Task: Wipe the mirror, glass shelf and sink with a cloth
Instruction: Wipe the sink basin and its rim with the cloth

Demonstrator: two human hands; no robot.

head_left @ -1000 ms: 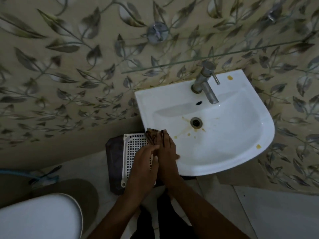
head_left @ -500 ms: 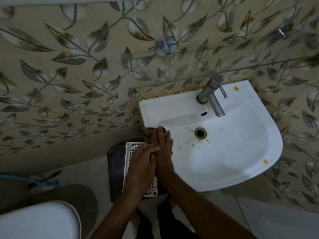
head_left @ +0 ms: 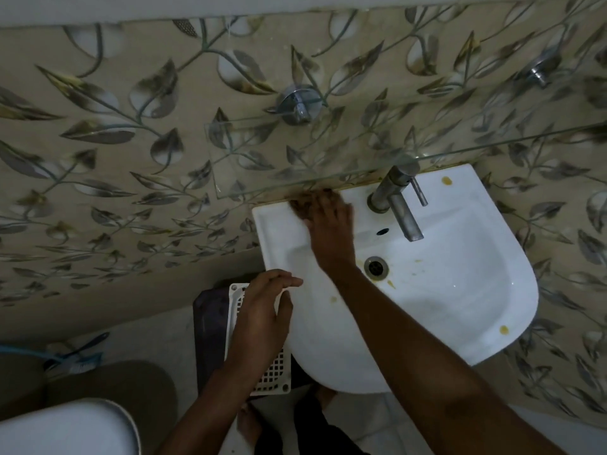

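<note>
A white sink (head_left: 466,310) hangs on the leaf-patterned wall, with yellow-brown spots around its drain (head_left: 376,267) and on its rim. My right hand (head_left: 328,221) presses a dark brown cloth (head_left: 300,205) flat on the sink's back left ledge, just under the glass shelf (head_left: 295,159). Most of the cloth is hidden beneath the fingers. My left hand (head_left: 262,313) hovers with its fingers apart beside the sink's left rim, holding nothing. A metal tap (head_left: 399,201) stands to the right of my right hand. The mirror is out of view.
A white perforated basket (head_left: 272,372) on a dark box sits on the floor below my left hand. A toilet lid (head_left: 65,428) fills the lower left corner, with a brush (head_left: 78,356) beside it. Two chrome shelf brackets (head_left: 297,103) stick out of the wall.
My right hand slid the cloth from the sink's front left rim up to the back ledge. My left hand let go of the right hand and stayed by the rim.
</note>
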